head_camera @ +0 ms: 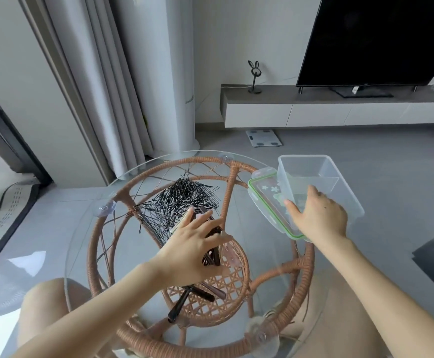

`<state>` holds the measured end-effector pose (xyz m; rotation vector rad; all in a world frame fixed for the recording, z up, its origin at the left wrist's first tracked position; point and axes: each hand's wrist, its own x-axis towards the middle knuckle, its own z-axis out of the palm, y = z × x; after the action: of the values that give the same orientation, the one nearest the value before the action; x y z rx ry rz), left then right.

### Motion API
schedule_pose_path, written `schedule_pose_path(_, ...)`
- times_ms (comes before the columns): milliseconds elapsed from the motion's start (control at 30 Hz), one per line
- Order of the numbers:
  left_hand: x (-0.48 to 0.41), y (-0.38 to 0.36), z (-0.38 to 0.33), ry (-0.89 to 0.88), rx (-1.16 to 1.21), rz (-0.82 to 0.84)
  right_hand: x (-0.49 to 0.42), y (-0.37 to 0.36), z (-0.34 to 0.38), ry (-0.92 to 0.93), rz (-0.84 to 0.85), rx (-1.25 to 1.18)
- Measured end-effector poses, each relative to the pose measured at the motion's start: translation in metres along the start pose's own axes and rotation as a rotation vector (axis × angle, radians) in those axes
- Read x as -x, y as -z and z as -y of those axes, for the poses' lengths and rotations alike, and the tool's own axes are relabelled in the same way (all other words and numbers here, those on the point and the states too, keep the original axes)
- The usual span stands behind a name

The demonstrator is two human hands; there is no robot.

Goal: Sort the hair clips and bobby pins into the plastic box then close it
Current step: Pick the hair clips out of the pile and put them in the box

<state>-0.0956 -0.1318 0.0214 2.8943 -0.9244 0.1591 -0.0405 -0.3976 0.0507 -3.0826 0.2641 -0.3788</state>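
Glass counter point(133, 254), early loading step. Brown hair clips point(212, 258) are clasped in the grip of the left hand point(192, 244), beside the heaped bobby pins point(174, 200). The plastic box point(339, 187), apparently empty, is held at its rim by the right hand point(321, 215), tilted above its lid point(265, 200). Next, the clips are to be carried across into the box.

Counter point(86, 228): clear glossy glass over a woven rattan frame point(232, 177), rough-wrapped. Bobby pins point(174, 200): thin black wire, slight sheen. Hair clips point(212, 255): dark brown, glossy. Plastic box point(339, 182): clear, smooth; lid point(265, 200) green-trimmed.
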Motion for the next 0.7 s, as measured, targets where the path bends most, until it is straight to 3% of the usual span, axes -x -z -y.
schedule_pose_path(167,-0.004,0.01,0.006,0.029,0.03,0.066,0.008,-0.01,0.009,0.251,0.049,-0.068)
schedule_pose_path(300,0.002,0.013,0.011,0.067,0.031,0.113,0.017,-0.009,0.023,0.341,0.068,-0.139)
schedule_pose_path(500,0.017,0.019,0.019,0.152,0.113,0.312,0.031,-0.003,0.044,0.451,0.167,-0.156)
schedule_pose_path(600,0.025,0.033,0.021,0.208,0.188,0.338,0.038,0.007,0.05,0.437,-0.006,-0.082)
schedule_pose_path(700,0.03,0.041,0.022,0.308,0.237,0.195,0.053,0.019,0.059,0.439,-0.265,-0.099)
